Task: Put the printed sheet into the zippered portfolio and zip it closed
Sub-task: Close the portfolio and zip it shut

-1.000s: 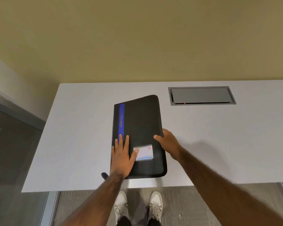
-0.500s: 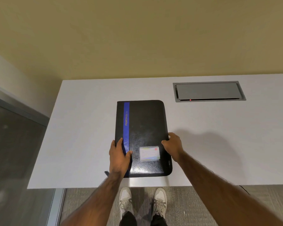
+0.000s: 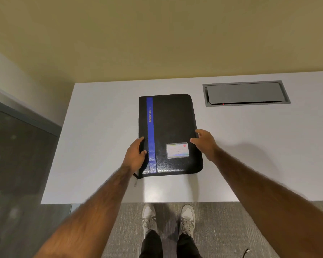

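A black zippered portfolio with a blue stripe and a small card pocket lies closed and flat on the white table. My left hand grips its left spine edge, thumb on the cover. Resting against the right edge is my right hand, fingers curled at the zipper side. A zipper pull dangles at the near left corner. No printed sheet is in sight.
A grey recessed cable box is set into the table at the back right. A yellowish wall stands behind the table, a glass partition is to the left. My feet in pale shoes stand on grey carpet below the near edge.
The portfolio has been turned from a tilt to lie square with the table. My left hand moved from flat on the cover to gripping the left edge.
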